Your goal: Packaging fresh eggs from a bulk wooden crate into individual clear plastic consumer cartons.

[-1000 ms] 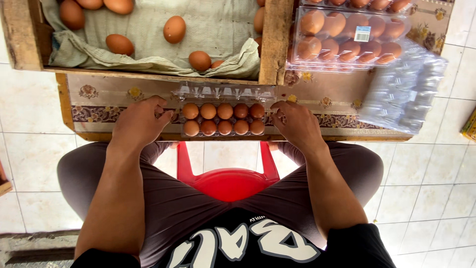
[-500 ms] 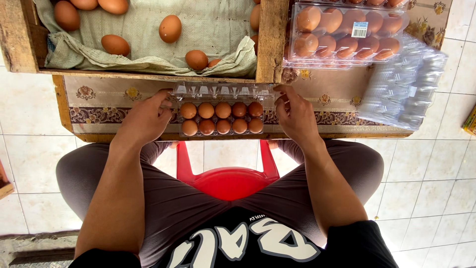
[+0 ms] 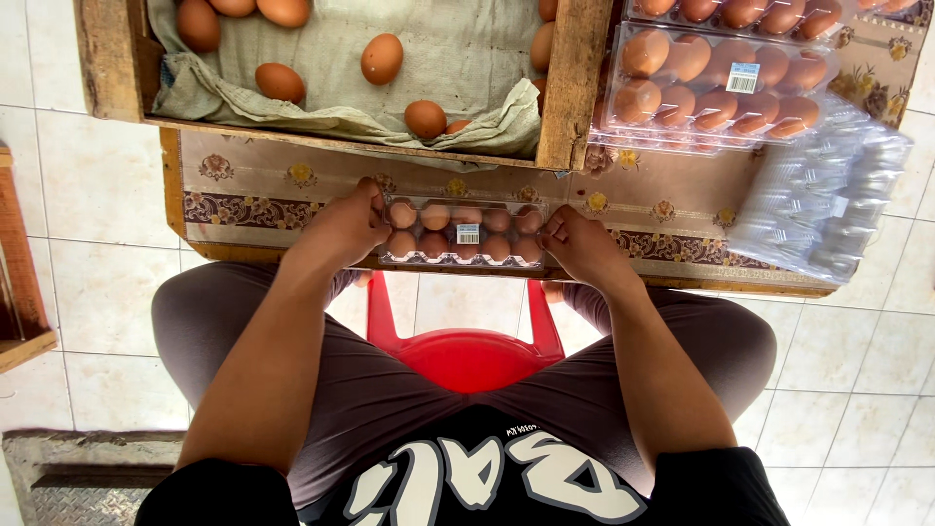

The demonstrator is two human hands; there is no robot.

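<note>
Since half a second ago the clear lid has come down over the egg carton (image 3: 460,234); it stood open behind the eggs then, and now a small label sits on top of the closed pack. Both hands have shifted in tight against its short ends.

I see my left hand (image 3: 343,229) curled around the carton's left end, fingers over the top edge, thumb side toward me. My right hand (image 3: 577,245) is curled the same way on the right end, fingertips pressing at the corner. Both grip the carton; neither is flat or loose.

The carton lies at the near edge of the table (image 3: 263,190), which wears a patterned cloth with a floral border. It holds two rows of brown eggs under clear plastic.

Behind it, a wooden crate (image 3: 575,78) lined with pale sacking (image 3: 458,58) holds loose brown eggs (image 3: 382,58), scattered and apart from each other. To the right of the crate lie filled clear cartons (image 3: 721,83), closed, one bearing a label. Just right of those, a stack of empty clear trays (image 3: 828,195) overhangs the table's right end.

Below, a red plastic stool (image 3: 467,356) shows between my knees, on a pale tiled floor (image 3: 97,195).
</note>
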